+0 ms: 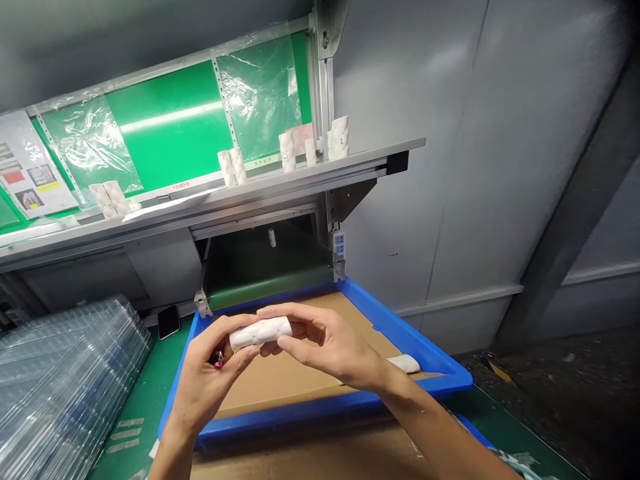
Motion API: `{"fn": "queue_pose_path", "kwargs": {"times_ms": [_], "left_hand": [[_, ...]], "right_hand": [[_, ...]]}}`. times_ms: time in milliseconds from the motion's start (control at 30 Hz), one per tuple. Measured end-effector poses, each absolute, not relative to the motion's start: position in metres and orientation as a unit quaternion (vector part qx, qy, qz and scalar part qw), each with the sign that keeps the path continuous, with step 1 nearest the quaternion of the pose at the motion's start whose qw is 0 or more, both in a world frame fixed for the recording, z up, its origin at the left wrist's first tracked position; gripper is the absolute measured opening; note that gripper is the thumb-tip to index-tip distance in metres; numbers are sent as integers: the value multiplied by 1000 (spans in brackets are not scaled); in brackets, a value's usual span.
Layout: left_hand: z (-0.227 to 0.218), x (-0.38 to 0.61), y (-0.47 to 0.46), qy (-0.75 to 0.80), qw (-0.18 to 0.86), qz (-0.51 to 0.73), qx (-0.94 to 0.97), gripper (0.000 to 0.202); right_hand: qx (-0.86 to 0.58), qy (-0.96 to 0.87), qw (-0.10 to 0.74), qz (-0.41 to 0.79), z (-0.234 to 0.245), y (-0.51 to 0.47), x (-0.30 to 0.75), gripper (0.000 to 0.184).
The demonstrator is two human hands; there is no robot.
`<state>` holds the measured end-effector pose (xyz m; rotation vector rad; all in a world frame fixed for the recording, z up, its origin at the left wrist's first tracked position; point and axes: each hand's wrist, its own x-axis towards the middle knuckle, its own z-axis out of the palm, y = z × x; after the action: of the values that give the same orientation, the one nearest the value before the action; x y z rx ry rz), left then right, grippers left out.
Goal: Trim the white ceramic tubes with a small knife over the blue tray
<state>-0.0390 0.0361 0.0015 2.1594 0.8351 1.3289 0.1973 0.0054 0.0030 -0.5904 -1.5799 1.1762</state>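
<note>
Both my hands hold one small white plastic cylinder [261,331] lying sideways above a blue tray [425,350]. My left hand [207,380] pinches its left end, and a small pink-tipped object shows between its fingers. My right hand [327,343] grips the right end with thumb below and fingers on top. A brown cardboard sheet [280,383] lines the tray. Another white part [405,363] lies on the cardboard by my right wrist.
Several upright white parts [287,151] stand on a metal shelf [250,190] with green backing. A stack of clear plastic trays [60,373] sits at the left. A black phone [169,321] lies on the green table. A grey wall fills the right.
</note>
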Motion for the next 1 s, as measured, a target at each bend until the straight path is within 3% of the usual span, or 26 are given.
{"fn": "queue_pose_path", "kwargs": {"times_ms": [133, 300, 500, 633, 833, 1000], "left_hand": [[-1, -36, 36, 334, 265, 493, 758, 38], [-3, -33, 36, 338, 288, 495, 747, 35], [-1, -32, 36, 330, 319, 469, 755, 35], [-5, -33, 38, 324, 291, 484, 759, 33], [-6, -33, 38, 322, 279, 477, 769, 32], [-3, -33, 37, 316, 256, 490, 771, 34]], "right_hand": [[-264, -670, 504, 477, 10, 1, 199, 40], [-265, -653, 518, 484, 7, 6, 202, 51], [-297, -681, 514, 429, 5, 10, 205, 47], [-301, -660, 503, 470, 5, 11, 205, 55], [-303, -704, 502, 401, 8, 10, 206, 34], [-330, -685, 498, 417, 8, 9, 205, 44]]}}
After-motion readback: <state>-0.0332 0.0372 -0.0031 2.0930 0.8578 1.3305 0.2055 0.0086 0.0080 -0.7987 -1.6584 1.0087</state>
